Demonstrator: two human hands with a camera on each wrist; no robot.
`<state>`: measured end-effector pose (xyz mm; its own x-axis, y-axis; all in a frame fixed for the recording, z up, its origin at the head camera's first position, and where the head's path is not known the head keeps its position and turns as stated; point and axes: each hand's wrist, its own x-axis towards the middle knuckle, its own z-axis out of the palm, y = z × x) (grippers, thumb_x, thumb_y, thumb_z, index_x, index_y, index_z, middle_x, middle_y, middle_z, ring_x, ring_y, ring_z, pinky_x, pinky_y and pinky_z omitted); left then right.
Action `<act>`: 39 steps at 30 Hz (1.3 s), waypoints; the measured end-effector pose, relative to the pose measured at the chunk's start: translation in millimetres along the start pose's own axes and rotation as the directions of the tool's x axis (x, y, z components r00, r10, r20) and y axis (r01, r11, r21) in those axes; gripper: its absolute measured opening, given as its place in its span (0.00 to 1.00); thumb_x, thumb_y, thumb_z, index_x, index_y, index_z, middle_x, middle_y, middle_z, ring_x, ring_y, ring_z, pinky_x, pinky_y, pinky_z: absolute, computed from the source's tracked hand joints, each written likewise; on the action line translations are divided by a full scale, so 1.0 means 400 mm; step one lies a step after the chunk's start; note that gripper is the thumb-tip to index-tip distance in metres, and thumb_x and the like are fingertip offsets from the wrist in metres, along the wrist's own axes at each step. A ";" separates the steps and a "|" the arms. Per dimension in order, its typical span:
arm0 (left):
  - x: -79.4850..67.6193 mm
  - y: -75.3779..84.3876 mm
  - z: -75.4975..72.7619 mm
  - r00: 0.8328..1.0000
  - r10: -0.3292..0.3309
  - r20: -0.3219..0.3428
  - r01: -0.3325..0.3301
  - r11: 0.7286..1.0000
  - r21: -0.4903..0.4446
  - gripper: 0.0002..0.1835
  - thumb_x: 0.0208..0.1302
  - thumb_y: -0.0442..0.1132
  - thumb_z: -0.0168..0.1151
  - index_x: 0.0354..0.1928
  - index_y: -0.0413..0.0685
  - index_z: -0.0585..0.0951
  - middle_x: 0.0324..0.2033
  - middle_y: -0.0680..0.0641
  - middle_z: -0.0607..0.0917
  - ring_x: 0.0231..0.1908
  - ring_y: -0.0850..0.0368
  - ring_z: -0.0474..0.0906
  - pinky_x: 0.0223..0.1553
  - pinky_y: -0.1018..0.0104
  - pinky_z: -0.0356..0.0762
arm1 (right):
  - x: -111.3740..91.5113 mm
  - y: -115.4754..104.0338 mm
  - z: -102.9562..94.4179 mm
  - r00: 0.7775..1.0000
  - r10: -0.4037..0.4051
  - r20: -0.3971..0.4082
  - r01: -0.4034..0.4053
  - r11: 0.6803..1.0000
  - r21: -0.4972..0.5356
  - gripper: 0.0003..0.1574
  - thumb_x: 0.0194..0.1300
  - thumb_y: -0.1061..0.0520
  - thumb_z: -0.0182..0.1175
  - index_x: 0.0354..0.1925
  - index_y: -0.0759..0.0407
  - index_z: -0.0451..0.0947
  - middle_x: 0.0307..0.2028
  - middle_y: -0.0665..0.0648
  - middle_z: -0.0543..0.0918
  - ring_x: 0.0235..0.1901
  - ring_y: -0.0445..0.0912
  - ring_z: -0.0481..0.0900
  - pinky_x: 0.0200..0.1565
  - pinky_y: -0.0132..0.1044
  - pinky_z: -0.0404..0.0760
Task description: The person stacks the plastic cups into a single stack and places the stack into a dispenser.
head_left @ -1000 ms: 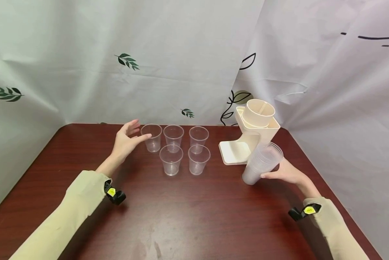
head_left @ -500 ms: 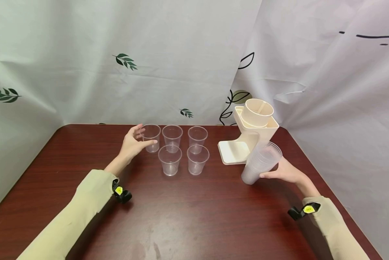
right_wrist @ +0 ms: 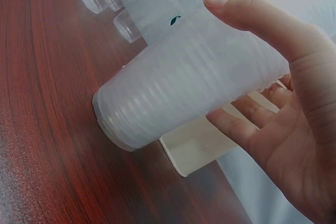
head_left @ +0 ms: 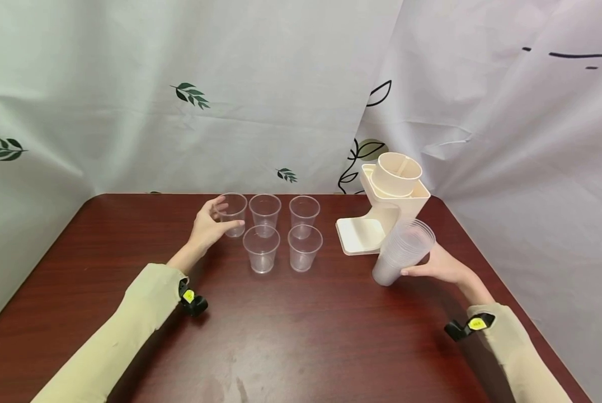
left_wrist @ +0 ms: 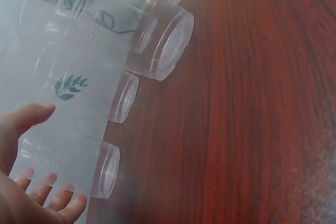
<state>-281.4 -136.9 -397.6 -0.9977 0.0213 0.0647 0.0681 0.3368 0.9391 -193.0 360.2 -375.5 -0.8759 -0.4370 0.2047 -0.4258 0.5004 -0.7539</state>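
Clear plastic cups stand upright in two rows on the table: three behind, two in front. My left hand point(head_left: 206, 226) is curled round the back-left cup point(head_left: 236, 210), its thumb across the near side and its fingers at the far left side. In the left wrist view, this cup point(left_wrist: 102, 174) lies between thumb point(left_wrist: 34, 116) and fingertips. My right hand point(head_left: 439, 266) grips a tall nested stack of clear cups point(head_left: 403, 252), which leans to the right with its base low near the table. The right wrist view shows the thumb over the stack point(right_wrist: 173, 87) and fingers underneath.
A cream plastic stand point(head_left: 396, 204) with a round holder on top and a flat square base point(head_left: 361, 235) stands at the back right, partly behind the stack. The front-left cup point(head_left: 262, 252) and front-right cup point(head_left: 303, 252) stand mid-table. A pale patterned curtain point(head_left: 281, 101) hangs behind the table.
My left hand has moved right and closed in round the back-left cup, thumb now in front of it. The right hand and the stack have stayed in place; the view shifted slightly.
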 end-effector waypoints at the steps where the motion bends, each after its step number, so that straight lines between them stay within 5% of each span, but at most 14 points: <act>1: 0.001 -0.003 0.000 1.000 0.001 -0.005 -0.001 1.000 -0.002 0.45 0.54 0.36 0.71 0.72 0.43 0.58 0.65 0.36 0.70 0.61 0.42 0.69 0.60 0.54 0.69 | 0.001 0.000 0.000 1.000 0.001 0.001 -0.001 1.000 0.005 0.52 0.42 0.70 0.73 0.64 0.67 0.59 0.48 0.38 0.76 0.49 0.31 0.72 0.54 0.19 0.63; 10: -0.005 -0.015 -0.001 1.000 0.007 -0.027 -0.006 1.000 0.023 0.41 0.55 0.36 0.70 0.70 0.42 0.62 0.62 0.36 0.74 0.58 0.43 0.72 0.45 0.78 0.68 | -0.001 0.000 0.003 1.000 0.002 0.000 -0.002 1.000 0.015 0.52 0.42 0.69 0.73 0.64 0.66 0.58 0.48 0.38 0.76 0.49 0.31 0.72 0.54 0.18 0.62; 22: -0.019 -0.011 -0.005 0.999 -0.004 -0.033 0.005 0.999 0.033 0.40 0.56 0.38 0.70 0.69 0.42 0.63 0.61 0.36 0.74 0.58 0.43 0.73 0.40 0.83 0.68 | -0.001 0.005 0.002 1.000 0.007 -0.002 -0.007 1.000 0.015 0.52 0.43 0.69 0.73 0.64 0.65 0.59 0.48 0.38 0.76 0.49 0.31 0.72 0.55 0.18 0.62; 32: -0.031 -0.013 -0.012 0.997 -0.029 -0.072 0.032 0.999 0.042 0.38 0.56 0.40 0.70 0.67 0.43 0.65 0.59 0.36 0.77 0.57 0.42 0.75 0.55 0.60 0.74 | 0.001 0.004 0.001 1.000 -0.007 0.008 0.007 1.000 0.022 0.51 0.43 0.69 0.73 0.63 0.65 0.60 0.48 0.39 0.77 0.49 0.31 0.73 0.54 0.19 0.63; 39: -0.044 -0.007 -0.016 0.996 -0.019 -0.091 0.022 0.999 0.029 0.38 0.57 0.43 0.69 0.68 0.44 0.65 0.58 0.37 0.77 0.57 0.42 0.75 0.58 0.54 0.72 | 0.001 0.000 0.001 1.000 -0.016 0.006 0.016 1.000 0.019 0.52 0.42 0.69 0.73 0.64 0.66 0.59 0.48 0.39 0.76 0.49 0.31 0.72 0.54 0.19 0.62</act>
<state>-263.9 -144.1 -399.3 -0.9945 -0.0711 0.0770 0.0459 0.3642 0.9302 -193.2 360.0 -375.8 -0.8676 -0.4495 0.2127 -0.4350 0.4790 -0.7624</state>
